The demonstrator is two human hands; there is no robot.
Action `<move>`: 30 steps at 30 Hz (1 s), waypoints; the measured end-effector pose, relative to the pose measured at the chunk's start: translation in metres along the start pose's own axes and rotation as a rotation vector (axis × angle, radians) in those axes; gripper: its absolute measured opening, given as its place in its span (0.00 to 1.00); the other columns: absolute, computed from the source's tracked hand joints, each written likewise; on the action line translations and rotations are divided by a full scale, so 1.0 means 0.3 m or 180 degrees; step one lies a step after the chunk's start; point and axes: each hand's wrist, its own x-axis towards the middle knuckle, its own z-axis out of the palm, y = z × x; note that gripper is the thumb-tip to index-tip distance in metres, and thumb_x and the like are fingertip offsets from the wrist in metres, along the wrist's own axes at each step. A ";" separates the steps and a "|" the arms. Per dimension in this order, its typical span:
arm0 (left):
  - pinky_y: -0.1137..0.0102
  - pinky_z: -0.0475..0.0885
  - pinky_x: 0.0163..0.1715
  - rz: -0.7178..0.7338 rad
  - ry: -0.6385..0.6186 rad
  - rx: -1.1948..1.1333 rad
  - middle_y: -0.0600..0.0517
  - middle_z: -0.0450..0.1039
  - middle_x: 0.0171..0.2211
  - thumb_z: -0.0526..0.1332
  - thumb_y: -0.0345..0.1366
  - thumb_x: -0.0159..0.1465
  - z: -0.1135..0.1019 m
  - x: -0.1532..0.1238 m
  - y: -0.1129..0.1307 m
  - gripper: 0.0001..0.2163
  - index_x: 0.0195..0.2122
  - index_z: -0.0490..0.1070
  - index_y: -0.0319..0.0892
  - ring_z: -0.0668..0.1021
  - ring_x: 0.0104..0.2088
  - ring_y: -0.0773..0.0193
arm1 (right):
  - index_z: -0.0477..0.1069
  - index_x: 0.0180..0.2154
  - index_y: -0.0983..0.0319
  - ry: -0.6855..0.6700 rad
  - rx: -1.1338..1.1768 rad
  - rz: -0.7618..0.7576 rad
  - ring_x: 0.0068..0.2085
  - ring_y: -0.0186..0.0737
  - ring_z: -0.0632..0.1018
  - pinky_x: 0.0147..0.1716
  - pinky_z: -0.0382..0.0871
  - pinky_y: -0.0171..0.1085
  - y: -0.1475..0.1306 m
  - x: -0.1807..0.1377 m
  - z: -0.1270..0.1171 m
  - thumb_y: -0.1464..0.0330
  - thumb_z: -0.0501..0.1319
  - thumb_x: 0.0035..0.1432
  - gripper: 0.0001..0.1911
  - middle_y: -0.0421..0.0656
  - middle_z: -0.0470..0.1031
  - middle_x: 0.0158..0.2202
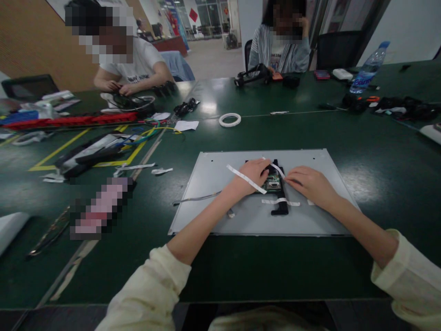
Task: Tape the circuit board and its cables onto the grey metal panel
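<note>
Head view: near the middle of a flat, pale grey rectangular panel (213, 179) sits a green circuit board with a silver-coloured connector (273, 184), set by a black bracket-like frame (282, 210). I judge the board light but fragile, best taken by its edges, away from the connector; the frame looks stiff and offers a safer hold. The panel, probably thin sheet metal, seems rigid and smooth, and its rim would suit two hands.

One narrow white tape strip (281, 201) crosses the frame's lower leg. A second white strip (278, 170), likely limp and clingy, runs over the frame's upper part to the right hand (312, 181), whose thumb and fingertips are pinched together on its end.

The left hand (255, 170) lies over the board's left side, fingers bent; whether they grip or merely press, I cannot tell. Another white strip (244, 178) lies slantwise across its back. A thin grey cable (198, 199) stretches over the panel's left part. Beyond, on the dark green table (262, 271), rests a white tape roll (229, 125).
</note>
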 end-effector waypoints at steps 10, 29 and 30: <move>0.61 0.64 0.56 -0.0044 -0.0002 0.0067 0.44 0.69 0.55 0.49 0.31 0.66 -0.009 -0.001 0.012 0.17 0.55 0.63 0.39 0.70 0.56 0.60 | 0.74 0.43 0.60 -0.0149 0.0256 -0.0024 0.43 0.41 0.74 0.42 0.71 0.43 0.002 -0.002 -0.009 0.68 0.58 0.59 0.11 0.45 0.73 0.42; 0.60 0.61 0.58 -0.0079 -0.0070 0.0223 0.42 0.65 0.57 0.48 0.28 0.64 -0.012 0.002 0.028 0.18 0.55 0.64 0.37 0.67 0.59 0.59 | 0.71 0.48 0.62 0.0135 -0.0064 -0.0333 0.46 0.44 0.73 0.45 0.70 0.47 -0.017 -0.003 -0.075 0.68 0.57 0.60 0.15 0.47 0.73 0.45; 0.60 0.61 0.58 -0.0098 -0.0075 0.0254 0.41 0.65 0.58 0.48 0.28 0.64 -0.013 0.002 0.030 0.18 0.55 0.64 0.37 0.67 0.59 0.58 | 0.69 0.51 0.62 0.0195 -0.0059 -0.0403 0.47 0.45 0.73 0.46 0.70 0.47 -0.034 0.002 -0.076 0.68 0.57 0.60 0.17 0.48 0.72 0.47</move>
